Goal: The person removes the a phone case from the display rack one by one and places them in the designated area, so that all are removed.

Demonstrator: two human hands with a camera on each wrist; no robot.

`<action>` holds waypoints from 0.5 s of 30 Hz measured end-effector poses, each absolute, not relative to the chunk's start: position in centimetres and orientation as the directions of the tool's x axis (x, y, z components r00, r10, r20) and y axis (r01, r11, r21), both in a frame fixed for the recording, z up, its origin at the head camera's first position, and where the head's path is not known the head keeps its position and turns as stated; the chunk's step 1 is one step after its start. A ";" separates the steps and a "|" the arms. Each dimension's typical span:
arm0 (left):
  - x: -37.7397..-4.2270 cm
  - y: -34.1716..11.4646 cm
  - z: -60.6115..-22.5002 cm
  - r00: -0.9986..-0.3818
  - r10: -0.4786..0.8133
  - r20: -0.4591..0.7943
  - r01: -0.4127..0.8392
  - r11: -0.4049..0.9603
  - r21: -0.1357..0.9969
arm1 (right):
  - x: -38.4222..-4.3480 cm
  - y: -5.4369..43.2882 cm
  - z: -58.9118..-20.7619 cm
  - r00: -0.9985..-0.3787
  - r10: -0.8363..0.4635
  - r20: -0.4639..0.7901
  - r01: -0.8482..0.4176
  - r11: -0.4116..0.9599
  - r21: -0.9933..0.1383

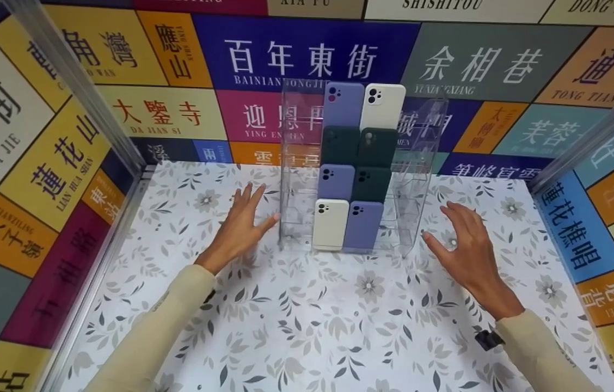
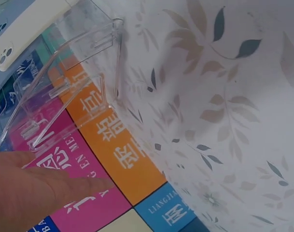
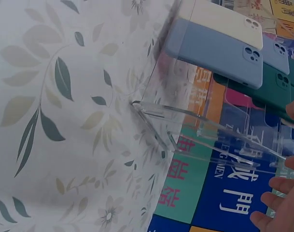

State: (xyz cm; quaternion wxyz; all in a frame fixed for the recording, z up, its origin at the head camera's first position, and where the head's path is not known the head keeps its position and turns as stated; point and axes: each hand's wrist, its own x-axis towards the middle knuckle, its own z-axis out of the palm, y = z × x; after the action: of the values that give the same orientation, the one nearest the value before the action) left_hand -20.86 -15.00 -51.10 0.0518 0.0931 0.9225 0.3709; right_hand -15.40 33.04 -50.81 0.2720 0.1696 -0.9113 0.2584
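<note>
Beige sleeves (image 1: 168, 316) lead to L hand (image 1: 241, 226) and R hand (image 1: 467, 250), both empty, fingers loosely spread. Clear rack (image 1: 300, 190) stands btwn them, just R of L thumb and L of R thumb; L looks nearer, contact unclear. Phone cases (image 1: 370, 182), 2 per tier, long axes upward, sit btwn both hands' fingers; lettered wall (image 1: 312, 54) lies beyond fingertips.

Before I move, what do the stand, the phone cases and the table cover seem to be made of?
Stand: clear, glossy plastic, probably acrylic; the wall lettering shows through and its edges catch light.
Phone cases: matte, likely silicone or soft plastic, judging by even colour without sharp glare.
Table cover: smooth, printed sheet, lying flat; vinyl, paper or cloth, I can't tell.
</note>
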 end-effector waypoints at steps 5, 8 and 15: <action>-21.4 -14.5 -50.8 -0.975 0.223 0.009 0.152 0.635 0.757 | -15.5 32.0 -50.7 -0.775 -0.169 0.608 -0.476 0.790 -0.387; -21.7 -14.1 -50.6 -0.973 0.228 0.036 0.171 0.605 0.778 | -15.6 31.3 -50.8 -0.767 -0.168 0.619 -0.490 0.777 -0.396; -22.7 -13.3 -50.0 -0.969 0.236 0.075 0.194 0.535 0.822 | -15.8 29.9 -50.9 -0.757 -0.183 0.627 -0.527 0.739 -0.420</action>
State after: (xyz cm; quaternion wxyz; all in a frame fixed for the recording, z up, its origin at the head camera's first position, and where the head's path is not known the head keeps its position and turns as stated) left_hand -22.67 -13.33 -50.03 0.0223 0.1227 0.8757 0.4664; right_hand -15.83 29.91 -50.92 0.2855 0.1999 -0.8877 0.3009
